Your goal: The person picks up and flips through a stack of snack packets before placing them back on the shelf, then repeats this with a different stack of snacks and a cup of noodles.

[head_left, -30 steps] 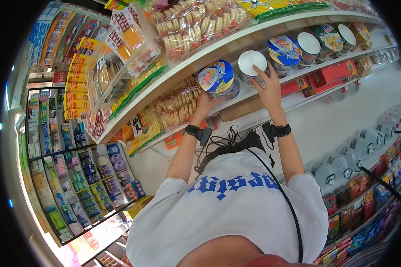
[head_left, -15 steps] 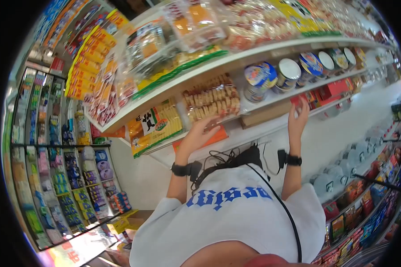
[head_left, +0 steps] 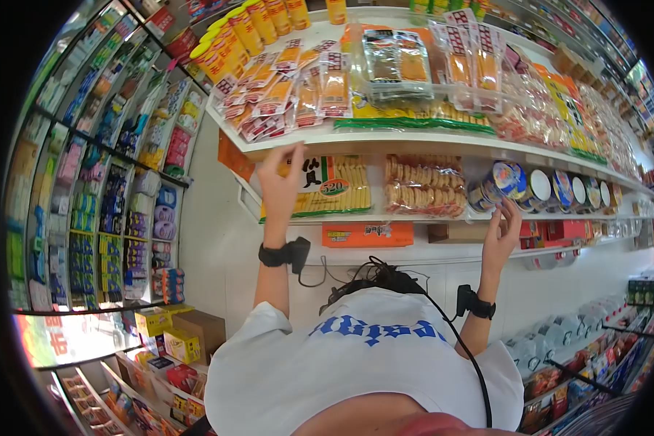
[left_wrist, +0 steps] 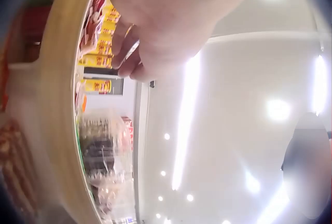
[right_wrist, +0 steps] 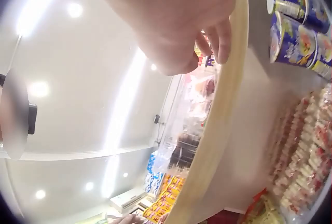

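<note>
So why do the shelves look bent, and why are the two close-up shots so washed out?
Head view: a fisheye lens bows the shelf edge and leaves black corners. Left wrist view: the left hand is a close blur, and ceiling lights smear into glare. Right wrist view: the right hand is soft too, the cans sharper.

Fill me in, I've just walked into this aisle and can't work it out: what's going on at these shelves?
A person in a white T-shirt faces the shop shelves with both arms raised. The left hand is up at the front edge of the upper shelf, below the snack packets, fingers spread, holding nothing; contact with the edge is unclear. The right hand is just below the row of round tins on the shelf beneath, also holding nothing.
</note>
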Motion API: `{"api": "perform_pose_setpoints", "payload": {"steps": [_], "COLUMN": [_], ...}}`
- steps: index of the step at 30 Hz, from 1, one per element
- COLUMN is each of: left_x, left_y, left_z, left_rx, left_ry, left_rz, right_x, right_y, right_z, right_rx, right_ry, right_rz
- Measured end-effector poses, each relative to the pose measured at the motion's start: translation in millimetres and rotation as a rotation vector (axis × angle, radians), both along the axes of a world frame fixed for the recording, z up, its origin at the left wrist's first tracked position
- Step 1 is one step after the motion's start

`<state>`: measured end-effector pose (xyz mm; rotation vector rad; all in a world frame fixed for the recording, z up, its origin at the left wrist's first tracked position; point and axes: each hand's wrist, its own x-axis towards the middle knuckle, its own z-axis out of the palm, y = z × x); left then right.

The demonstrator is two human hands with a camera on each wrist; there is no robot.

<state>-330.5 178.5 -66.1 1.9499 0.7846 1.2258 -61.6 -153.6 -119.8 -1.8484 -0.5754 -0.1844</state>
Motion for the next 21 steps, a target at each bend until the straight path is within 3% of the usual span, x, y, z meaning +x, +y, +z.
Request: {"api": "perform_pose_setpoints", "payload": {"steps": [2,8,11,15,19,21], "left_x": [-9,-19,3,16,26,27], "left_y": [31,114,135,171,148,127], "left_z": [0,-5,3,-24,-15,2], "left_rx": [0.233,0.324,0.469,0.472,0.558,0.186], "left_ry": [-0.001,0.336,0.52,0.703,0.514,0.317], "left_rz": [0.19,0.381,0.338,0.207,0.331,0.381], "right_x": [-4,1,13,32,50,53], "right_y": [20,60,67,70,75,83], "right_z": [17,30,24,12,-3,-8], "right_rx": [0.022,0.09,0.128,0.188,0.19,0.162], "right_ry": [-0.061,-0.104,-0.062,0.038,0.07,0.033], "right_rz": [0.074,0.25,0.282,0.31,0.316,0.332]}}
